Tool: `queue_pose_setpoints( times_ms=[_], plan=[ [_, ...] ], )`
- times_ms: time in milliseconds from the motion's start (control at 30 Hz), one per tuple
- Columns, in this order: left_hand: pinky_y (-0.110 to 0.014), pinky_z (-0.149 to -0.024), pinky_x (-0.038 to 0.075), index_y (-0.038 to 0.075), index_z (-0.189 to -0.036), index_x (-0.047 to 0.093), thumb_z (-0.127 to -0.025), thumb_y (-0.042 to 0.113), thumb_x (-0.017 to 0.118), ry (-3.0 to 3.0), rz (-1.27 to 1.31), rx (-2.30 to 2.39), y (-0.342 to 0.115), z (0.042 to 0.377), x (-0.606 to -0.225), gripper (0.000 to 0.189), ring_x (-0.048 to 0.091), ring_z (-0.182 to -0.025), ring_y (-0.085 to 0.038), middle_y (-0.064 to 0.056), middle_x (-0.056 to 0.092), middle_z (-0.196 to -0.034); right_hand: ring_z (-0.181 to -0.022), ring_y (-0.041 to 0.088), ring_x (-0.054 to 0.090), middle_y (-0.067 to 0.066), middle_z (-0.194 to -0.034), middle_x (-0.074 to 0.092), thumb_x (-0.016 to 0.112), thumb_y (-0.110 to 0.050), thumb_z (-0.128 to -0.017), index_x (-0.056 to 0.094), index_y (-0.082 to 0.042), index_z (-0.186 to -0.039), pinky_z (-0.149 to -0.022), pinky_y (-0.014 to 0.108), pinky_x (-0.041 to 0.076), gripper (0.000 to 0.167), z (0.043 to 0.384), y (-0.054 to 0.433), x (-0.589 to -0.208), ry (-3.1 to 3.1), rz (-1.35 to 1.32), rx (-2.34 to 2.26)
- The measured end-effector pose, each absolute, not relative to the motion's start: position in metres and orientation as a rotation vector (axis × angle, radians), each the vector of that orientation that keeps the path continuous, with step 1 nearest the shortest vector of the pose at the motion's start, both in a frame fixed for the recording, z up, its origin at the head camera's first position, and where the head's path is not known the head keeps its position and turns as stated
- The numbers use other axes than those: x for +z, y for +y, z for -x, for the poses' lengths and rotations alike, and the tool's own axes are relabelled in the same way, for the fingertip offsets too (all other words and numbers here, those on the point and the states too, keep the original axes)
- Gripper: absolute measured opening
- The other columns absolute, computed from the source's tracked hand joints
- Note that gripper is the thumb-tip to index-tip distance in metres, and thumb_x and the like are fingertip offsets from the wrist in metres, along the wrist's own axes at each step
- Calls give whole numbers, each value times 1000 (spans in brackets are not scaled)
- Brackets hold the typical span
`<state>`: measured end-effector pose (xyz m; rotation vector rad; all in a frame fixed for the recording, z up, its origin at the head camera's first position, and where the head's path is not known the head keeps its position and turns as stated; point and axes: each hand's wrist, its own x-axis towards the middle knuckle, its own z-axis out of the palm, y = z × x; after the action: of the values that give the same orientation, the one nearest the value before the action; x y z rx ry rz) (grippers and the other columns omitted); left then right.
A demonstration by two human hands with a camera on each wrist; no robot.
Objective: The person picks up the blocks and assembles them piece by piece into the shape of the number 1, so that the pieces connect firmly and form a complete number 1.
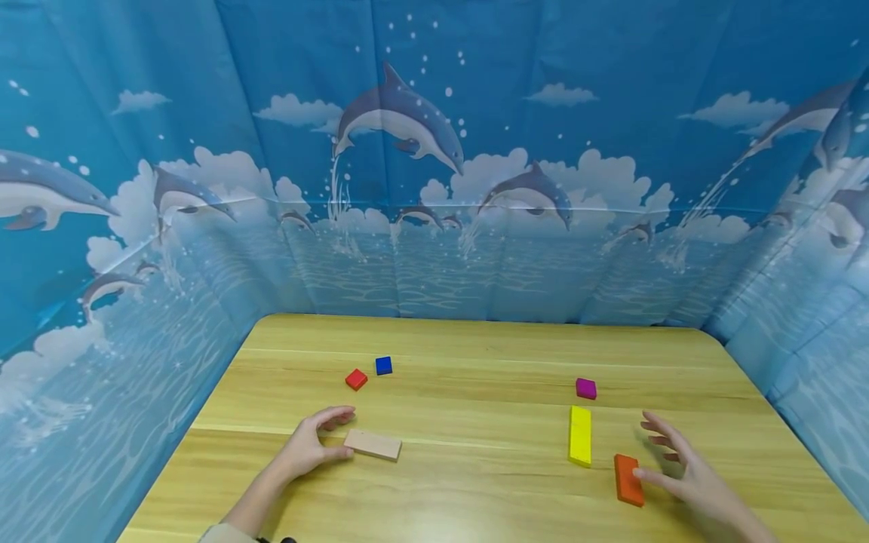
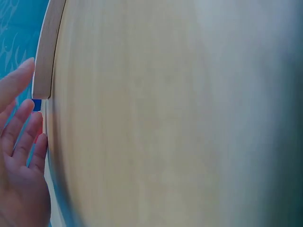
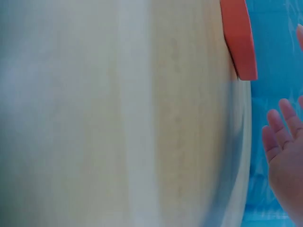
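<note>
My left hand (image 1: 307, 445) is at the left end of a plain wooden block (image 1: 373, 445), with fingers spread and the thumb tip by the block's corner. In the left wrist view the thumb lies near that block (image 2: 45, 61); contact is hard to tell. On the right, an orange block (image 1: 628, 480) lies flat on the table beside my right hand (image 1: 689, 475). The right thumb overlaps its right edge in the head view, while the other fingers reach out loosely. The right wrist view has the orange block (image 3: 240, 42) apart from the visible fingers (image 3: 279, 127).
A yellow block (image 1: 580, 436) lies left of the orange one, with a small magenta block (image 1: 586, 388) behind it. Small red (image 1: 356, 379) and blue blocks (image 1: 383, 366) sit beyond the left hand. A dolphin-print curtain (image 1: 441, 264) surrounds the wooden table (image 1: 475, 377).
</note>
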<state>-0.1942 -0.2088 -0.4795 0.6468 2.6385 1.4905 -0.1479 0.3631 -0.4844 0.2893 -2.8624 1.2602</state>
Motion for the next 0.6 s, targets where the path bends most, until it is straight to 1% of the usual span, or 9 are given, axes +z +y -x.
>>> queue_pose_setpoints(
  times_ms=[67, 233, 300, 400, 467, 600],
  plan=[
    [-42, -87, 43, -5, -122, 52, -71, 10, 77, 2661, -647, 1476, -210, 197, -487, 59, 52, -104, -38, -19, 59, -115, -99, -15, 30, 18, -134, 34, 64, -22, -85, 15, -5, -144, -74, 18, 38, 78, 146, 364, -486, -2908, -233, 1306],
    [-35, -87, 44, 3, -121, 56, -71, 19, 78, 2703, -632, 1446, -216, 207, -510, 57, 54, -104, -28, -10, 61, -115, -96, -15, 36, 24, -136, 34, 61, -24, -87, 13, -4, -144, -75, 17, 41, 77, 145, 364, -493, -2979, -125, 1439],
    [-32, -87, 44, 6, -121, 57, -70, 23, 78, 2702, -619, 1445, -217, 210, -515, 57, 54, -104, -25, -6, 61, -115, -95, -15, 37, 26, -135, 34, 61, -23, -87, 12, -4, -144, -75, 17, 41, 77, 144, 364, -496, -3001, -102, 1462],
    [-31, -87, 43, 8, -120, 58, -70, 24, 78, 2697, -603, 1447, -217, 212, -517, 57, 54, -105, -23, -5, 61, -115, -95, -16, 36, 26, -136, 35, 62, -25, -87, 13, -5, -144, -76, 16, 41, 78, 144, 363, -500, -3026, -97, 1458],
    [-32, -87, 43, 6, -120, 57, -70, 22, 78, 2694, -605, 1443, -216, 211, -515, 56, 54, -105, -25, -6, 61, -115, -96, -16, 35, 25, -135, 35, 63, -25, -86, 15, -4, -143, -77, 17, 41, 78, 143, 363, -502, -3026, -126, 1439],
    [-34, -88, 42, 0, -119, 57, -71, 16, 77, 2675, -638, 1441, -212, 205, -503, 54, 53, -105, -29, -12, 60, -115, -98, -16, 33, 23, -133, 37, 66, -24, -83, 21, -3, -142, -78, 17, 39, 77, 141, 362, -505, -3005, -215, 1380]
  ],
)
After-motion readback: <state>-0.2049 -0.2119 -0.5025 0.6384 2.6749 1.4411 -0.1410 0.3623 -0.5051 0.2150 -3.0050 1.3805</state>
